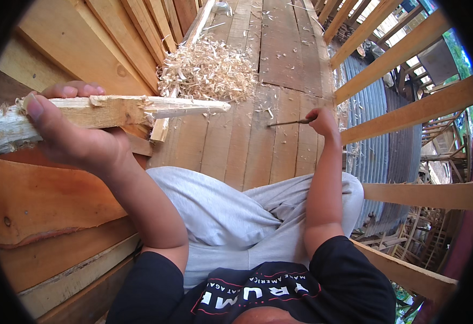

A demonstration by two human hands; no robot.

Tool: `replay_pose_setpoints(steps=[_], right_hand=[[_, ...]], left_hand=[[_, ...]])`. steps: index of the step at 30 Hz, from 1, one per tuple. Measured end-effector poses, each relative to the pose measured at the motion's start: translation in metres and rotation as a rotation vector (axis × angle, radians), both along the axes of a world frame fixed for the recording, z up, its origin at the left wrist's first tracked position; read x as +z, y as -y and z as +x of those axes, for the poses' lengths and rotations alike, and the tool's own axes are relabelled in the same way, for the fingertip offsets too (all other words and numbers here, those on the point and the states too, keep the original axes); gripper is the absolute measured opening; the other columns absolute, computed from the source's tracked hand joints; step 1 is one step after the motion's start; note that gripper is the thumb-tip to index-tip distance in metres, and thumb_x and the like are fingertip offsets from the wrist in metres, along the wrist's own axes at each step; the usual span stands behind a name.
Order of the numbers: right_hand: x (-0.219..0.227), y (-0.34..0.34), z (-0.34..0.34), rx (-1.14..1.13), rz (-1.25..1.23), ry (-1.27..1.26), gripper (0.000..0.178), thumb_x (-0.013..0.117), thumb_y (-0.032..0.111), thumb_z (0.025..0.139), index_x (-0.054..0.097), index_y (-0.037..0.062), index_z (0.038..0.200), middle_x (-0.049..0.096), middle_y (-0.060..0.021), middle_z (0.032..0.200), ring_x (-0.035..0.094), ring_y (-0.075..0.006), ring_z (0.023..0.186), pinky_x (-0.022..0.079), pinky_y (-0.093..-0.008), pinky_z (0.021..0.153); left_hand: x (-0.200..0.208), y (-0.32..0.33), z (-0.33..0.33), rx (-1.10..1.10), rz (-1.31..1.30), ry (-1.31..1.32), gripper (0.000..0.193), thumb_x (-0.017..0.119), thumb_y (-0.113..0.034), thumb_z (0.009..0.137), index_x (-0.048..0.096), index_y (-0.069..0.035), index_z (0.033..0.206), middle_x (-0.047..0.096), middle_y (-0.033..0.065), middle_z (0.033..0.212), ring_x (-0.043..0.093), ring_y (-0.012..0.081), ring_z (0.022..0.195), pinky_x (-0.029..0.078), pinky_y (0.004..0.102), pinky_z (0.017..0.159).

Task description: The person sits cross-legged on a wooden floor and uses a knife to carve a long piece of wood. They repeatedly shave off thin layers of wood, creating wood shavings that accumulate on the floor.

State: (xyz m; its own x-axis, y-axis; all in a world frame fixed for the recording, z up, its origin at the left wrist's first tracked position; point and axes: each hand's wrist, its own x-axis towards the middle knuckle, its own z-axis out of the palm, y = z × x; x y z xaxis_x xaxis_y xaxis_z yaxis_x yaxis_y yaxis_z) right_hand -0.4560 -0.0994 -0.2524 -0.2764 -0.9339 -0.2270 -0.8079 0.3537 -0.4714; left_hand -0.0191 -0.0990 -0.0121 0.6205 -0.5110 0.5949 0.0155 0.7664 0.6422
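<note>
My left hand is wrapped round a rough piece of wood, raised on the left side. Its right part is whittled to a narrow, pale point, while the left end is thicker and frayed. My right hand is closed on the handle of a knife, held low over the floor on the right. The thin dark blade points left, well apart from the wood. Beyond the wood's tip lies a heap of curled wood shavings.
Plank flooring stretches ahead, with loose shavings scattered on it. A wall of boards stands close on my left. Wooden rails run along my right, with corrugated metal sheeting below them. My crossed legs are in front.
</note>
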Motion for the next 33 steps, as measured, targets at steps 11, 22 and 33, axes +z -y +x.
replay_pose_setpoints(steps=[11, 22, 33], right_hand=[[-0.015, -0.001, 0.051, 0.267, 0.123, 0.146, 0.023, 0.071, 0.000, 0.077, 0.071, 0.0022, 0.100, 0.072, -0.0100, 0.089, 0.067, -0.0193, 0.083, 0.052, -0.0328, 0.076], [0.045, -0.038, -0.011, 0.110, 0.274, 0.012, 0.025, 0.077, -0.002, 0.068, 0.076, 0.0056, 0.091, 0.073, -0.0114, 0.088, 0.069, -0.0204, 0.081, 0.053, -0.0324, 0.074], [0.023, -0.031, 0.005, -0.305, -0.190, -0.031, 0.023, 0.069, 0.016, 0.081, 0.071, 0.0023, 0.100, 0.070, -0.0190, 0.089, 0.068, -0.0321, 0.087, 0.052, -0.0399, 0.080]], left_hand=[[0.005, -0.007, -0.002, -0.033, 0.030, -0.005, 0.039, 0.065, -0.041, 0.088, 0.046, -0.007, 0.097, 0.048, 0.0053, 0.074, 0.048, 0.0170, 0.063, 0.043, 0.0319, 0.060], [0.006, -0.020, 0.001, -0.082, -0.016, 0.043, 0.039, 0.066, -0.038, 0.087, 0.048, -0.005, 0.099, 0.048, 0.0050, 0.074, 0.048, 0.0169, 0.064, 0.044, 0.0314, 0.059], [-0.011, -0.010, -0.022, -0.207, -0.054, 0.052, 0.035, 0.067, -0.019, 0.085, 0.049, 0.004, 0.104, 0.056, 0.0074, 0.071, 0.055, 0.0155, 0.055, 0.050, 0.0309, 0.056]])
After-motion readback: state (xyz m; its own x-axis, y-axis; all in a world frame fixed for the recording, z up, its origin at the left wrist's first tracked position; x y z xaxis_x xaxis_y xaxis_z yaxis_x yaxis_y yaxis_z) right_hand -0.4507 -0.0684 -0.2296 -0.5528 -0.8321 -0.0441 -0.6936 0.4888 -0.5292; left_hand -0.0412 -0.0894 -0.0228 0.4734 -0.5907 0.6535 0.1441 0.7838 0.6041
